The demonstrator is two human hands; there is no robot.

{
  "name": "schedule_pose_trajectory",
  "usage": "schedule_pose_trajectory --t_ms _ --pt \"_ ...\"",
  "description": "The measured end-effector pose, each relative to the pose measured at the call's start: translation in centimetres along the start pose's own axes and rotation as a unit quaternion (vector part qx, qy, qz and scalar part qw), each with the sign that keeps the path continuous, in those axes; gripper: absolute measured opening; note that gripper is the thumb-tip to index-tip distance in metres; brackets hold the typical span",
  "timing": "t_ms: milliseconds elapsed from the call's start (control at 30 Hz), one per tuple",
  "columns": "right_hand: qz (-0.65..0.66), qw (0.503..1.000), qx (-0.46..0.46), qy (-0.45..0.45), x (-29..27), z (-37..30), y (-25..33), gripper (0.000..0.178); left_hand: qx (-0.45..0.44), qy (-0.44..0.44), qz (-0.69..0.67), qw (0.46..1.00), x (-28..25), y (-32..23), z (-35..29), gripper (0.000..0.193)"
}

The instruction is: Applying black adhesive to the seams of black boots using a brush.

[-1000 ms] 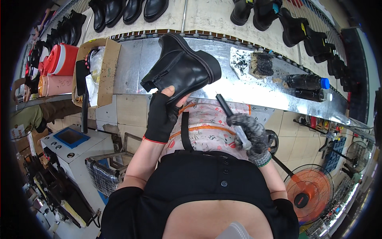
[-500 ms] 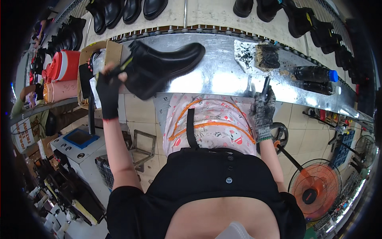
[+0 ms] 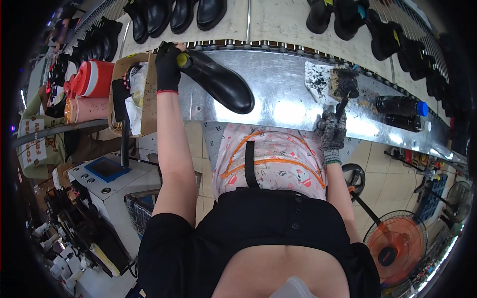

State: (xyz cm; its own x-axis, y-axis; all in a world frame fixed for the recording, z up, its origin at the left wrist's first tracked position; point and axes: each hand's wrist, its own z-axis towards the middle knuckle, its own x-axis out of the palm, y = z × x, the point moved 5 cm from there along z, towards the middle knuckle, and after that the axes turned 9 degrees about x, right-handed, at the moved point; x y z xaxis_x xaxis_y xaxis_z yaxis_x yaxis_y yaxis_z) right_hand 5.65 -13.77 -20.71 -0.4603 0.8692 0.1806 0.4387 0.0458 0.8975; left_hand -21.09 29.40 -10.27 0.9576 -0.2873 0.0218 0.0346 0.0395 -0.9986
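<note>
My left hand, in a black fingerless glove, is closed on the top of a black ankle boot. The boot's shiny toe points to the lower right over the metal bench, and yellow shows at its opening. My right hand wears a grey knit glove stained black. Its fingers are closed around a slim dark tool, whose end is at a black-smeared block. That block rests beside a white sheet spotted with black.
Two dark bottles, one blue-capped, lie on the bench's right. At left are a cardboard box and a red jug. Several black boots stand on the conveyor beyond the bench. An orange fan is at lower right.
My left hand has moved right and away from me, turning the boot so its toe swings toward the lower right. My right hand has brought the tool's end to the black block.
</note>
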Motion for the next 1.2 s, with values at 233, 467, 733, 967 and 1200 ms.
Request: schedule_pose_trajectory --t_ms 233,467,733,967,1200 --pt "-0.024 1.000 -0.011 -0.011 0.3 -0.4 0.1 0.038 0.118 0.180 -0.197 0.957 2.4 -4.1 -3.9 0.033" --pt "0.001 1.000 0.024 -0.015 0.5 -0.4 0.5 0.043 0.144 0.236 -0.210 0.938 4.2 -7.4 -6.5 0.035" --pt "-0.007 0.998 0.051 -0.021 0.1 0.0 -0.1 0.040 0.140 0.246 -0.193 0.940 5.6 -8.2 -7.3 0.037" --pt "-0.040 0.995 0.080 -0.038 0.4 -0.9 1.0 0.044 0.054 0.308 -0.156 0.937 9.3 -4.9 -3.8 0.033" --pt "-0.228 0.969 -0.031 -0.086 1.0 -5.7 4.4 0.058 -0.013 0.433 -0.120 0.893 15.7 -2.0 -2.7 0.026"
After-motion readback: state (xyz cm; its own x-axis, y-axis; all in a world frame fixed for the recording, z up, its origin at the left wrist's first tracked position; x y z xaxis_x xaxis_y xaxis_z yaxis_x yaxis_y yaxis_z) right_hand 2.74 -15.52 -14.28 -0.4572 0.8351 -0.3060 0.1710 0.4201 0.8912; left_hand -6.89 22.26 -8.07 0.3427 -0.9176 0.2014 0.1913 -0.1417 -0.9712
